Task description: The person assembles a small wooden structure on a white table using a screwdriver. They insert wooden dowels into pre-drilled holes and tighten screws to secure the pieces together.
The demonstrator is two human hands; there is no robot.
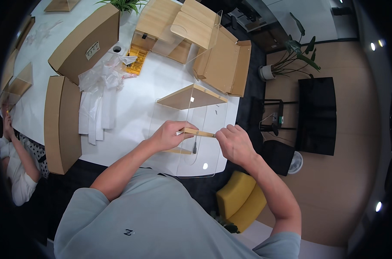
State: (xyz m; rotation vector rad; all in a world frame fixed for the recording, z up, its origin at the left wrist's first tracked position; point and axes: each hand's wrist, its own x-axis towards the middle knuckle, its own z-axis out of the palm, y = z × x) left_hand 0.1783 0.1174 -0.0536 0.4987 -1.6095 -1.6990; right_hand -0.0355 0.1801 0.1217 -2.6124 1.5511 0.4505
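Observation:
My left hand (169, 136) grips one end of a narrow light wooden piece (199, 133), seen edge-on above a clear acrylic panel (200, 166). At its other end, my right hand (235, 143) is closed, knuckles up; what its fingers pinch is hidden. Just beyond my hands, a wooden board (189, 96) stands tilted against the clear panels. Below the wooden piece shows a small dark-grey slim object (195, 148), too small to name. Another wooden strip (178, 150) lies near my left wrist, partly covered.
Open cardboard boxes (63, 125) stand at the left, beside crumpled plastic wrap (102, 77). A wood-and-acrylic unit (161, 26) and an open carton (221, 60) are at the far side. A yellow chair (241, 200) is at the lower right; another person's arm (25, 162) is at far left.

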